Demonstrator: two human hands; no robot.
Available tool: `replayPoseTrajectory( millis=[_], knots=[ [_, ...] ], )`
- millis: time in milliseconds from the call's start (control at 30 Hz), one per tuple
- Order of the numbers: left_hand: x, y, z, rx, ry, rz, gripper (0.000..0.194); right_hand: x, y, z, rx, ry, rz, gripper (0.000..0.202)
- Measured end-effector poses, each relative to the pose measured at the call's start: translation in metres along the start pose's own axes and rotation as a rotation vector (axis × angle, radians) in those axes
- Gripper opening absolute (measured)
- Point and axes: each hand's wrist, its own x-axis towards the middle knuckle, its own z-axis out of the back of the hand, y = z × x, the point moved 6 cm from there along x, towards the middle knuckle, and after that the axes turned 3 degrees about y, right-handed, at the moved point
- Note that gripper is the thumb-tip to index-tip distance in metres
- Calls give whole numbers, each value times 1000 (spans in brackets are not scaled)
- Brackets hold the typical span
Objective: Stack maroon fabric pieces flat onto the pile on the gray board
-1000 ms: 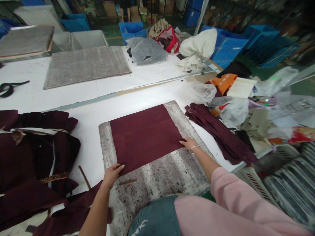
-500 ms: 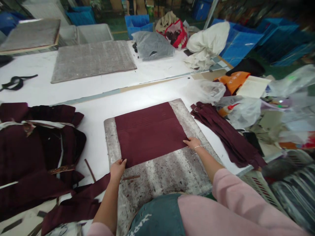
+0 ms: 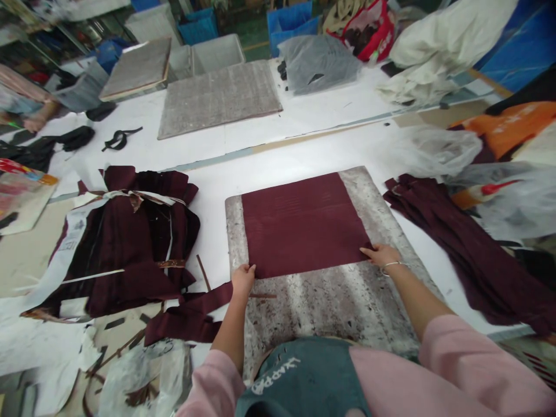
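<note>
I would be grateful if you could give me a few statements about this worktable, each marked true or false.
1. The left hand is at a near corner of the maroon sheet. True.
2. The right hand is lifted away from the maroon sheet. False: its fingers are at the sheet's other near corner.
3. The maroon sheet covers all of the speckled grey board. False: the board shows on both sides and in front.
4. A bracelet is on the right wrist. True.
5. The orange bag lies left of the board. False: it lies to the right.
</note>
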Motion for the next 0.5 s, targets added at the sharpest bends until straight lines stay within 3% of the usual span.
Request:
replayPoseTrajectory(
  millis=[267, 500],
  knots=[
    [19, 0, -7, 58, -51, 76, 32, -5, 6, 2, -7, -42, 6, 32],
    [34, 5, -12, 113, -54, 61, 34, -2, 7, 0, 19, -62, 20, 29]
  ],
)
